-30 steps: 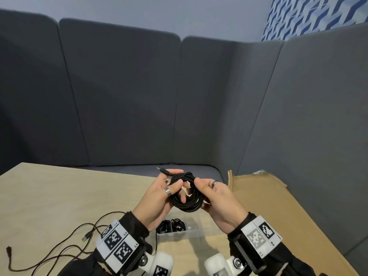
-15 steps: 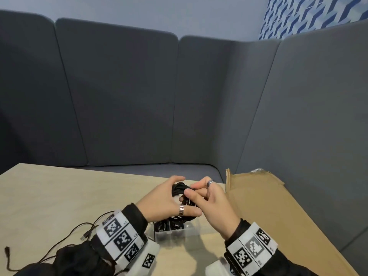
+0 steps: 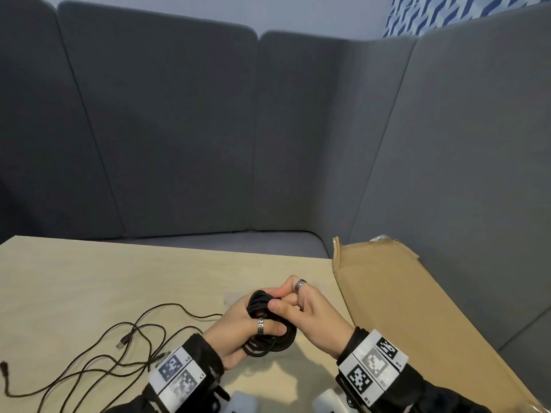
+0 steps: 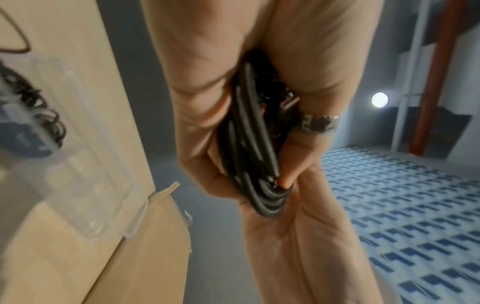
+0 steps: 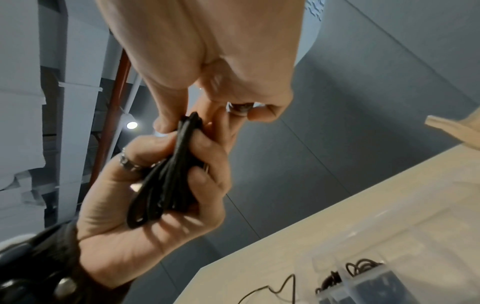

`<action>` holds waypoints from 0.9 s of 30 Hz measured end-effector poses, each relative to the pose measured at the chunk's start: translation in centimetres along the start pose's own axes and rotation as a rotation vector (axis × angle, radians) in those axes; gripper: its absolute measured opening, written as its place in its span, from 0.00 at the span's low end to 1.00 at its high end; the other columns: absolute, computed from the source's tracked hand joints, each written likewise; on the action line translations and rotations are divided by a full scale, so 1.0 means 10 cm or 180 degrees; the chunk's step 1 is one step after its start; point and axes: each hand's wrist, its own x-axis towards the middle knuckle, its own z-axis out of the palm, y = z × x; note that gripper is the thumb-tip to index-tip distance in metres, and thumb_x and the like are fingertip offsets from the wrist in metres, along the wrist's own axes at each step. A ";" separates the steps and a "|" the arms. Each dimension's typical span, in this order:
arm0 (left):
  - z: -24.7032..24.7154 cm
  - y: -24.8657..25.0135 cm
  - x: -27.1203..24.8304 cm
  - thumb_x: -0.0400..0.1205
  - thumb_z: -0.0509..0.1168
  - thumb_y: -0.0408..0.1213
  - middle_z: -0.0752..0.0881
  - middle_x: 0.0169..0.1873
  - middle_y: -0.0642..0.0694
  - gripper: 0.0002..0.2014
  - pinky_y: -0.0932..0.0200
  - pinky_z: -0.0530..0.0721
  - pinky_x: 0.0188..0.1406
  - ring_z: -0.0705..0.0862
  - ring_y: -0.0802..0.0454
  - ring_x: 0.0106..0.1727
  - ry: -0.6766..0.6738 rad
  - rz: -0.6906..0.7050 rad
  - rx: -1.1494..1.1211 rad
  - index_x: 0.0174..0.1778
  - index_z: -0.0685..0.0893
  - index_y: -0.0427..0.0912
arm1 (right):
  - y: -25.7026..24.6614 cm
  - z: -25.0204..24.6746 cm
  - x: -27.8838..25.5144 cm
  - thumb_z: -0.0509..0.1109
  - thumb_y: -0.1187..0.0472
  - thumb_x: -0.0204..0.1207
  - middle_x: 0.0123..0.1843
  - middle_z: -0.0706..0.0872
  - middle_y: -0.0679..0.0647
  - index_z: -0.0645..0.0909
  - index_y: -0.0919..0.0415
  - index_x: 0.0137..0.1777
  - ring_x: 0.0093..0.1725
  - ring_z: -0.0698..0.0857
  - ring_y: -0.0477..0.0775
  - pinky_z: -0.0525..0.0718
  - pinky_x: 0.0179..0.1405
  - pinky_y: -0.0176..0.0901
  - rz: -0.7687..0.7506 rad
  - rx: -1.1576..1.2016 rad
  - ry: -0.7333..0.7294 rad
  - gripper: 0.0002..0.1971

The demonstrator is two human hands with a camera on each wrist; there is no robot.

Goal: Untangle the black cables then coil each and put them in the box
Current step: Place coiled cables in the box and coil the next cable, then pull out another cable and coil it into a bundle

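Above the tabletop (image 3: pixel 89 281), the left hand (image 3: pixel 238 329) wraps its fingers (image 5: pixel 205 181) round a coiled black cable (image 3: pixel 268 329), while the right hand (image 3: pixel 313 311) pinches the coil's top. A loose cable (image 3: pixel 98 350) sprawls to the left; the clear box (image 5: pixel 405 263) sits below the hands, cardboard (image 3: pixel 417 308) lying beyond.

The head camera looks forward and down from above the table (image 3: pixel 89 281), taking in both hands and the grey sofa backs (image 3: pixel 167 129) behind. The left wrist camera sits very close under the left hand (image 4: pixel 207 123), looking along it past the coiled cable (image 4: pixel 249 144) to the ceiling light (image 4: pixel 379 99). The right wrist camera looks up along the right hand (image 5: pixel 207 61) at the same coil, just as near. All three share the coil; both wrist views catch the clear box (image 5: pixel 389 257) at their edges
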 end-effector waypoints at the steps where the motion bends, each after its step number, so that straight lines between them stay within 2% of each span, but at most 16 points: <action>1: 0.01 -0.03 -0.01 0.61 0.75 0.25 0.82 0.66 0.37 0.38 0.50 0.82 0.59 0.81 0.41 0.66 -0.0131 -0.0050 -0.0127 0.70 0.75 0.37 | 0.02 0.00 -0.01 0.67 0.66 0.79 0.36 0.90 0.46 0.74 0.59 0.45 0.44 0.87 0.42 0.80 0.49 0.34 0.0008 0.0037 -0.0005 0.05; 4: 0.02 -0.12 -0.02 0.57 0.83 0.31 0.84 0.63 0.41 0.41 0.36 0.86 0.49 0.85 0.41 0.55 -0.0264 -0.0272 -0.0405 0.67 0.77 0.42 | 0.08 0.03 -0.06 0.67 0.67 0.79 0.40 0.91 0.52 0.73 0.62 0.45 0.46 0.88 0.46 0.82 0.51 0.36 0.0093 0.0266 -0.0075 0.04; 5: 0.03 -0.16 -0.02 0.55 0.84 0.29 0.86 0.61 0.41 0.42 0.34 0.87 0.44 0.86 0.39 0.52 -0.0234 -0.0333 -0.0493 0.66 0.77 0.43 | 0.10 0.03 -0.07 0.67 0.66 0.79 0.40 0.91 0.53 0.72 0.63 0.46 0.45 0.88 0.47 0.83 0.49 0.37 0.0138 0.0370 -0.0104 0.05; 7: 0.07 -0.20 0.00 0.58 0.79 0.22 0.87 0.54 0.37 0.40 0.37 0.87 0.37 0.87 0.37 0.46 -0.0106 -0.0345 -0.0611 0.67 0.75 0.41 | 0.12 0.01 -0.07 0.67 0.64 0.78 0.41 0.91 0.55 0.72 0.64 0.47 0.44 0.89 0.51 0.86 0.47 0.41 0.0217 0.0593 -0.0138 0.06; 10: 0.13 -0.23 0.06 0.64 0.70 0.18 0.87 0.43 0.37 0.37 0.48 0.85 0.30 0.86 0.42 0.37 0.0028 -0.0221 -0.0615 0.71 0.72 0.40 | 0.14 -0.06 -0.05 0.70 0.58 0.74 0.45 0.91 0.59 0.72 0.64 0.47 0.47 0.86 0.62 0.84 0.48 0.54 0.0245 0.0603 -0.0111 0.11; 11: 0.14 -0.22 0.07 0.65 0.68 0.18 0.86 0.43 0.37 0.36 0.50 0.84 0.29 0.86 0.44 0.36 -0.0046 -0.0204 -0.0563 0.71 0.71 0.40 | 0.15 -0.07 -0.04 0.71 0.55 0.72 0.47 0.90 0.60 0.73 0.64 0.46 0.47 0.84 0.65 0.82 0.45 0.56 0.0248 0.0536 -0.0107 0.14; 12: 0.14 -0.21 0.08 0.66 0.68 0.19 0.85 0.45 0.37 0.35 0.51 0.84 0.29 0.85 0.44 0.36 -0.0150 -0.0216 -0.0508 0.71 0.72 0.41 | 0.16 -0.08 -0.05 0.71 0.53 0.70 0.50 0.89 0.60 0.72 0.63 0.46 0.46 0.83 0.65 0.81 0.40 0.52 0.0260 0.0501 -0.0106 0.15; 14: 0.13 -0.21 0.13 0.67 0.70 0.22 0.82 0.50 0.35 0.34 0.52 0.83 0.31 0.84 0.44 0.37 -0.0368 -0.0256 -0.0387 0.70 0.74 0.44 | 0.20 -0.13 -0.06 0.70 0.56 0.71 0.55 0.87 0.58 0.71 0.65 0.47 0.44 0.85 0.61 0.81 0.35 0.48 0.0271 0.0490 -0.0084 0.15; 16: 0.14 -0.23 0.21 0.67 0.72 0.25 0.82 0.49 0.36 0.34 0.52 0.83 0.33 0.83 0.44 0.36 -0.0497 -0.0307 -0.0240 0.70 0.74 0.44 | 0.24 -0.23 -0.06 0.69 0.59 0.72 0.57 0.87 0.58 0.70 0.66 0.47 0.47 0.87 0.59 0.81 0.39 0.52 0.0283 0.0502 -0.0133 0.13; 17: 0.15 -0.25 0.26 0.67 0.73 0.26 0.82 0.47 0.37 0.34 0.53 0.83 0.32 0.83 0.45 0.35 -0.0470 -0.0343 -0.0142 0.70 0.74 0.45 | 0.26 -0.29 -0.06 0.69 0.60 0.72 0.56 0.87 0.59 0.70 0.65 0.47 0.47 0.87 0.58 0.83 0.40 0.49 0.0292 0.0469 -0.0179 0.12; 19: 0.18 -0.27 0.38 0.64 0.75 0.26 0.83 0.44 0.37 0.36 0.53 0.83 0.31 0.83 0.46 0.32 -0.0190 -0.0386 0.0199 0.68 0.74 0.47 | 0.30 -0.41 -0.03 0.68 0.62 0.71 0.49 0.89 0.55 0.68 0.64 0.45 0.45 0.89 0.50 0.83 0.41 0.38 0.0317 0.0452 -0.0240 0.11; 22: 0.21 -0.31 0.57 0.59 0.76 0.27 0.83 0.37 0.38 0.40 0.53 0.84 0.28 0.82 0.47 0.26 0.0524 -0.0452 0.0725 0.68 0.72 0.48 | 0.34 -0.53 0.05 0.67 0.67 0.76 0.35 0.90 0.51 0.65 0.62 0.48 0.32 0.87 0.43 0.82 0.34 0.37 0.0539 0.0554 -0.0366 0.11; 25: 0.22 -0.41 0.71 0.65 0.70 0.23 0.82 0.27 0.43 0.37 0.55 0.82 0.22 0.79 0.48 0.21 0.0877 -0.0600 0.1128 0.68 0.67 0.51 | 0.44 -0.62 0.08 0.66 0.65 0.80 0.35 0.86 0.51 0.66 0.60 0.50 0.27 0.81 0.39 0.74 0.29 0.30 0.0798 0.0136 -0.0324 0.09; 27: 0.23 -0.53 0.76 0.68 0.69 0.22 0.83 0.27 0.45 0.37 0.57 0.79 0.20 0.78 0.51 0.20 0.0881 -0.0700 0.1483 0.68 0.64 0.54 | 0.55 -0.67 0.06 0.69 0.61 0.77 0.37 0.87 0.50 0.68 0.57 0.52 0.30 0.81 0.39 0.73 0.30 0.31 0.0903 -0.0143 -0.0264 0.11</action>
